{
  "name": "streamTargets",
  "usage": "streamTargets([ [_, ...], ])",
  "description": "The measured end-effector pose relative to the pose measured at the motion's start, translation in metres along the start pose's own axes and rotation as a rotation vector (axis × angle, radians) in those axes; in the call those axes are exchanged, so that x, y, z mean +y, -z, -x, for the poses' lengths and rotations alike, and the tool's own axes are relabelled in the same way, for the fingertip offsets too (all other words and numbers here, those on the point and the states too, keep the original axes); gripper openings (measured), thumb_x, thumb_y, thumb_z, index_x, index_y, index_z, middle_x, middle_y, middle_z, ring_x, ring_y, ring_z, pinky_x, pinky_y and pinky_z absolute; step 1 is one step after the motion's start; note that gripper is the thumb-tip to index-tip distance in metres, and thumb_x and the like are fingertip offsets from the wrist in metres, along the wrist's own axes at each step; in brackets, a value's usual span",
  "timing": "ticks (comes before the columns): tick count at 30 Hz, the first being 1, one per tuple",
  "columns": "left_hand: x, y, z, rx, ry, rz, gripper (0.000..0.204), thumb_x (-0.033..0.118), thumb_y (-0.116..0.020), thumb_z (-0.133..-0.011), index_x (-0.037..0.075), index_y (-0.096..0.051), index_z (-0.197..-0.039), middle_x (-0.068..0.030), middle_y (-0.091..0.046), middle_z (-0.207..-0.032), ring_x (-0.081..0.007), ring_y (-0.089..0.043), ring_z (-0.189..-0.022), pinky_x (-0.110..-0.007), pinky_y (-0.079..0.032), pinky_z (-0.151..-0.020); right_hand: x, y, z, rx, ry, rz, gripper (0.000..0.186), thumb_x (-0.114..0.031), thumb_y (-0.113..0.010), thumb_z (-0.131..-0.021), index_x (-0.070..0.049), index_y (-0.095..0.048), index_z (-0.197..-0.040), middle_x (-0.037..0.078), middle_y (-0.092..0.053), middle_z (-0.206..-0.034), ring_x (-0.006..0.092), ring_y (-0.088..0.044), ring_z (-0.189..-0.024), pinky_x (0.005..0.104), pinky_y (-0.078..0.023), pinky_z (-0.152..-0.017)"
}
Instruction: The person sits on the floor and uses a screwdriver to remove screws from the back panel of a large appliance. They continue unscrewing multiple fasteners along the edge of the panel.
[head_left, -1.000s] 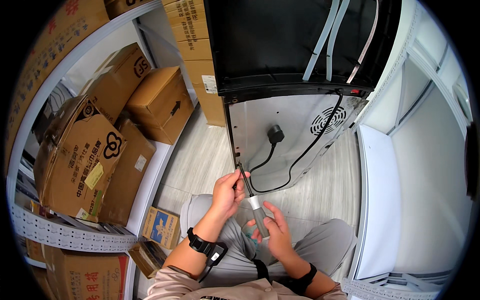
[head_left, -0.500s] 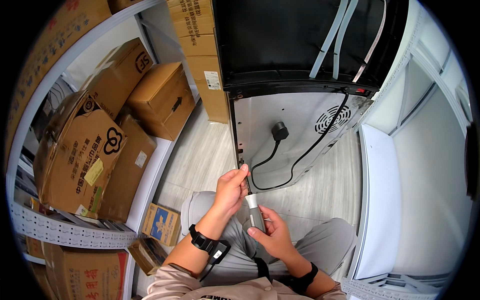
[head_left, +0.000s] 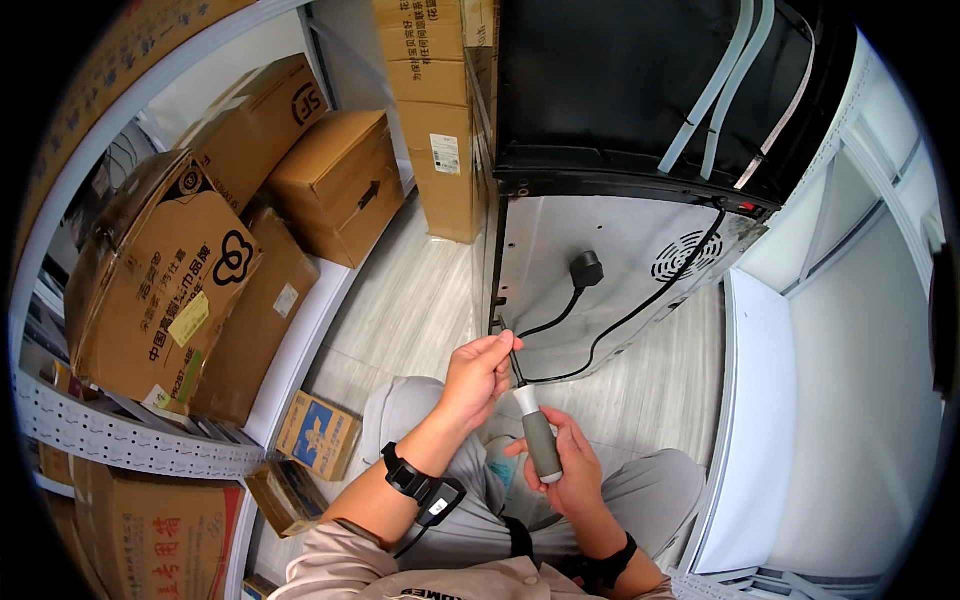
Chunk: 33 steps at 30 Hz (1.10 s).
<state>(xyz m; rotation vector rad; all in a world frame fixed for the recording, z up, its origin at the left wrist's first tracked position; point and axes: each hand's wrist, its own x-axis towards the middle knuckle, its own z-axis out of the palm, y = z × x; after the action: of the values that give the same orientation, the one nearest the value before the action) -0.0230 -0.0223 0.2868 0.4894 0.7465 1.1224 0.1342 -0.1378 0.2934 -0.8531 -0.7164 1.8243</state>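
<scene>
A screwdriver (head_left: pixel 541 440) with a grey handle and white collar slants up toward the lower left edge of an appliance's metal back panel (head_left: pixel 545 240). My right hand (head_left: pixel 575 475) holds its handle, fingers loosely curled round it and one fingertip showing on the far side. With thumb and forefinger pinched, my left hand (head_left: pixel 478 378) is at the thin shaft near the panel edge. The tip of the shaft and any screw there are too small to make out. A black power cord (head_left: pixel 625 335) loops across the panel, its plug (head_left: pixel 586 268) resting against the metal.
The appliance's black upper back (head_left: pixel 600 100) carries pale tubes (head_left: pixel 710 85). On the left, a shelf (head_left: pixel 300 335) holds several cardboard boxes (head_left: pixel 165 285). A small box (head_left: pixel 318 436) lies on the floor by my knee. A white shelving unit (head_left: pixel 750 420) stands on the right.
The appliance and my hands sit further right in the picture as the view shifts. My right hand's fingers have loosened, and more of the screwdriver handle shows.
</scene>
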Motion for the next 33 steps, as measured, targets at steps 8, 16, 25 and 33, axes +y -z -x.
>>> streamTargets([
  [8,-0.006,-0.001,-0.006,0.165,-0.047,-0.14,0.031,0.032,-0.072,-0.087,0.004,-0.06,-0.084,0.0048,-0.045,-0.062,-0.0028,-0.032,-0.046,-0.02,-0.024,-0.041,0.014,-0.011,-0.003,0.157,0.365,0.605,0.054,-0.016,-0.063,-0.091,0.001,-0.039,-0.136,0.008,-0.051,-0.107,0.0134,-0.06,-0.08,0.0262,-0.05,-0.069],
  [16,0.005,-0.007,0.0,0.039,0.016,0.025,0.026,0.027,-0.058,-0.096,0.001,-0.061,-0.094,0.0052,-0.043,-0.059,-0.0041,-0.029,-0.047,-0.021,-0.024,-0.043,0.005,-0.012,-0.003,0.183,0.117,0.24,0.044,-0.02,-0.039,-0.099,-0.002,-0.033,-0.139,0.022,-0.066,-0.099,0.0186,-0.06,-0.061,0.0288,-0.047,-0.055],
  [25,-0.004,-0.001,-0.005,0.123,-0.041,-0.061,0.025,0.026,-0.061,-0.094,0.002,-0.062,-0.09,0.0053,-0.045,-0.059,-0.0041,-0.03,-0.047,-0.021,-0.025,-0.044,0.026,0.011,-0.014,0.06,0.466,0.796,0.052,-0.012,-0.057,-0.093,-0.002,-0.035,-0.139,0.01,-0.061,-0.098,0.014,-0.058,-0.074,0.0253,-0.047,-0.063],
  [33,-0.006,0.0,-0.009,0.214,-0.057,-0.106,0.025,0.027,-0.07,-0.089,0.004,-0.062,-0.085,0.0046,-0.046,-0.06,-0.0038,-0.031,-0.046,-0.021,-0.024,-0.042,0.009,-0.013,-0.003,0.129,0.121,0.25,0.045,-0.012,-0.046,-0.097,-0.002,-0.033,-0.139,0.017,-0.062,-0.099,0.0192,-0.061,-0.07,0.0303,-0.05,-0.061],
])
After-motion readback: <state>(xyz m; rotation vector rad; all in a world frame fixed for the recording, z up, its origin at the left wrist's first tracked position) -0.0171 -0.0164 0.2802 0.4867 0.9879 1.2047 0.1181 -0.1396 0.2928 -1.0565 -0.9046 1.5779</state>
